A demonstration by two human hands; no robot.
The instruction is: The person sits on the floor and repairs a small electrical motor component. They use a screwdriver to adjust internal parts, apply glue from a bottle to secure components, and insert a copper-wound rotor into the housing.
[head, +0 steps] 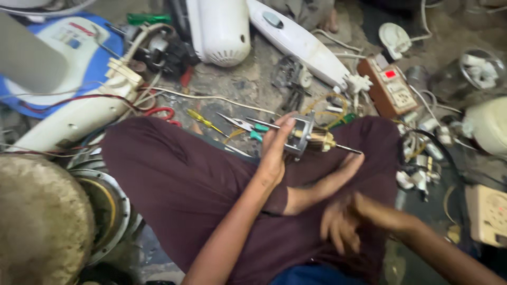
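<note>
Copper-wound motor armature (pixel 311 140) with steel shaft, bracket.

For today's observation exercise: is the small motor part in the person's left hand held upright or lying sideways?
Sideways. The motor part lies roughly level in the left hand, its shaft pointing right, above the lap.

Two bare hands are at work over the lap: the left hand (pixel 277 150) and the right hand (pixel 340 221). Between them sits one small motor armature with copper windings and a steel shaft (pixel 311 140). On the floor I count one yellow-handled screwdriver (pixel 203 120), one pair of teal-handled pliers (pixel 245 126), and one brown wooden switchboard with a red indicator (pixel 388 84). There are two white plastic appliance housings (pixel 222 29), the rounded one and a long slim one (pixel 298 39). One beige telephone-like box (pixel 488 214) lies at the right edge.
</note>
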